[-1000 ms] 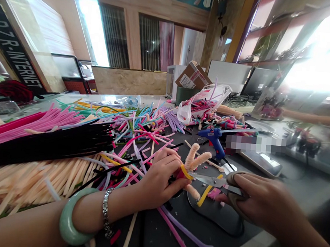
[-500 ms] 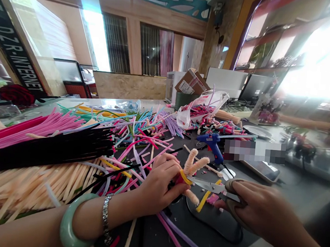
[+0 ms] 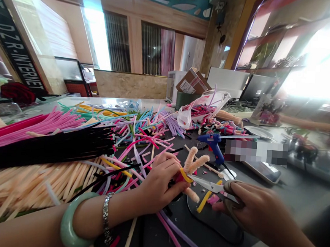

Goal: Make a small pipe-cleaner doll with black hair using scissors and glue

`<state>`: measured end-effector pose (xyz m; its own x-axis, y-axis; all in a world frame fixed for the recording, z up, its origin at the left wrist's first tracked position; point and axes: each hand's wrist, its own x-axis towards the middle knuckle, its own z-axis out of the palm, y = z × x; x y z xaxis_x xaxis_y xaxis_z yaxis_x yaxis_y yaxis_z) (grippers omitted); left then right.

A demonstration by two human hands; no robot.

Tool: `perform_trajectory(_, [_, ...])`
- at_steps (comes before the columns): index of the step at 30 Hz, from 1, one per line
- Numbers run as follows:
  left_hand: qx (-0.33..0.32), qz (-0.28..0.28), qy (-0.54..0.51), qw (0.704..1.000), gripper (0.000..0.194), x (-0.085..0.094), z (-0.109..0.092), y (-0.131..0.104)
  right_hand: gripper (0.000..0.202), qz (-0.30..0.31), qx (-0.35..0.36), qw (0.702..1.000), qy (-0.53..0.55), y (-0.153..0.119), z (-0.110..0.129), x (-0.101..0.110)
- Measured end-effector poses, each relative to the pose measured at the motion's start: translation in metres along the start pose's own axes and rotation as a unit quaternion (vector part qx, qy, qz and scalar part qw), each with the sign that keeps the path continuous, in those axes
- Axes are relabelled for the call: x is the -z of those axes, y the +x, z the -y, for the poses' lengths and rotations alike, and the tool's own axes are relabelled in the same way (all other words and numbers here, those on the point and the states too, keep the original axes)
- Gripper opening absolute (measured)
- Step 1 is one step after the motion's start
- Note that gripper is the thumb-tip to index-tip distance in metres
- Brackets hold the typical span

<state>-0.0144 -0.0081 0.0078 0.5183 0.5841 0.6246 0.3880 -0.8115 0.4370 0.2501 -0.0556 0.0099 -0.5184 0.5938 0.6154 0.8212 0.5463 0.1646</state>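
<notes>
My left hand (image 3: 163, 180) is closed round a small pipe-cleaner figure (image 3: 196, 163) with peach fuzzy limbs and a yellow band (image 3: 185, 175). Scissors (image 3: 207, 184) are in my right hand (image 3: 256, 210), their handles round its fingers. The blade tips touch or lie very near the yellow band. Below the blades, a loose yellow piece (image 3: 204, 201) and a pink scrap (image 3: 213, 199) lie on the dark table. My left fingers hide part of the figure.
Bundles of black (image 3: 46, 146), pink (image 3: 36, 128) and peach stems (image 3: 34, 181) fill the left. Mixed coloured stems lie behind my left hand. A blue glue gun (image 3: 214, 144), a phone (image 3: 262, 172) and a plastic bag (image 3: 185, 116) are further back. A black cable (image 3: 219, 234) curves below the scissors.
The scissors have turned slightly, with their blades now looking closer together. My left hand keeps its hold on the figure. The view has shifted very slightly.
</notes>
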Motion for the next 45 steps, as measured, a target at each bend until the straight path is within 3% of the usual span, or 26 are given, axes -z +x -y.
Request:
perform_trajectory(8, [-0.015,0.0,0.005,1.0,0.02,0.0,0.0,-0.001,0.021,0.041,-0.022,0.999,0.012,-0.006,-0.003,-0.006])
perform_trajectory(23, [0.004,-0.027,0.029,0.999,0.019,-0.003,-0.001,-0.002,0.024,0.006,-0.018,0.999,-0.043,-0.004,0.009,-0.004])
perform_trajectory(31, [0.011,-0.027,0.026,0.999,0.019,-0.003,-0.003,-0.002,0.016,0.021,-0.016,0.998,-0.048,-0.003,0.007,-0.004])
perform_trajectory(45, [0.014,-0.028,0.037,0.999,0.023,-0.003,-0.002,-0.002,0.028,-0.004,0.008,0.998,-0.066,-0.002,0.005,-0.005])
